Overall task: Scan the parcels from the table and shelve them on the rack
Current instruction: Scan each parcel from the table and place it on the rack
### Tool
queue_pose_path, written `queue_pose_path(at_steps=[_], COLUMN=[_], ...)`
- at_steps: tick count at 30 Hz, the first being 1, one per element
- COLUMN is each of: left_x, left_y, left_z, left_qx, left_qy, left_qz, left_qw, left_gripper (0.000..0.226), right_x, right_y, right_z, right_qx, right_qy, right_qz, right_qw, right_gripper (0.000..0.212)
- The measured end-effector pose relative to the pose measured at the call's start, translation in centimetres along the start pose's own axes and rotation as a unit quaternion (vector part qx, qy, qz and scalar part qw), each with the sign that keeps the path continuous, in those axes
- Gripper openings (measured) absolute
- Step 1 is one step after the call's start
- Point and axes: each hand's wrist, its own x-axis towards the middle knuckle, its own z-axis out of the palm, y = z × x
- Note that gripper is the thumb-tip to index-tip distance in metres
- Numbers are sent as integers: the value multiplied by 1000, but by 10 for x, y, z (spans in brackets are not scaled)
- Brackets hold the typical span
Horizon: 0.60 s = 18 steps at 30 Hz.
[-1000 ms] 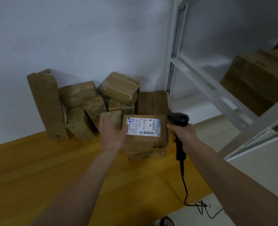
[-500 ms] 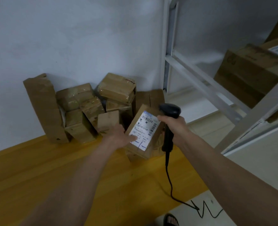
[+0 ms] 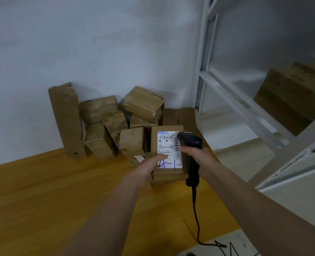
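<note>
Left hand [image 3: 145,169] grips labelled parcel [image 3: 168,154], thumb on label; right hand [image 3: 199,157] grips barcode scanner [image 3: 190,145]. Clear barcode, hold parcel steady, aim squarely.

Both forearms are bare, with no sleeves, gloves, watch or rings visible.

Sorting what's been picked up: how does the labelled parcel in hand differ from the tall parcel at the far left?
The labelled parcel shows a white label; the tall parcel shows bare cardboard. The left hand grips the labelled parcel; the tall parcel stands untouched against the wall. The tall parcel is narrower and taller. Both are brown cardboard.
</note>
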Motion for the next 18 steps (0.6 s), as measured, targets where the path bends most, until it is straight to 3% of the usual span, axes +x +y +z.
queue_pose_path(at_steps=[2, 3, 6, 11, 18], left_x=[-6, -10, -27, -61, -120], left_y=[1, 2, 5, 27, 51], left_z=[-3, -6, -16, -37, -67], left_qx=[-33, -38, -40, -85, -108], left_qy=[12, 16, 12, 88, 106], left_qz=[10, 17, 36, 102, 207], left_qw=[999, 999, 998, 987, 967], left_gripper=[41, 42, 58, 92, 89], right_x=[-2, -3, -12, -54, -140], right_y=[-6, -10, -26, -50, -42], right_z=[-3, -3, 1, 24, 41], right_qx=[-21, -31, -57, -126, -157], right_qy=[-19, -32, -73, -83, -117], right_qz=[-17, -30, -75, -175, -287], right_qw=[999, 999, 993, 973, 938], right_gripper=[36, 34, 25, 21, 7])
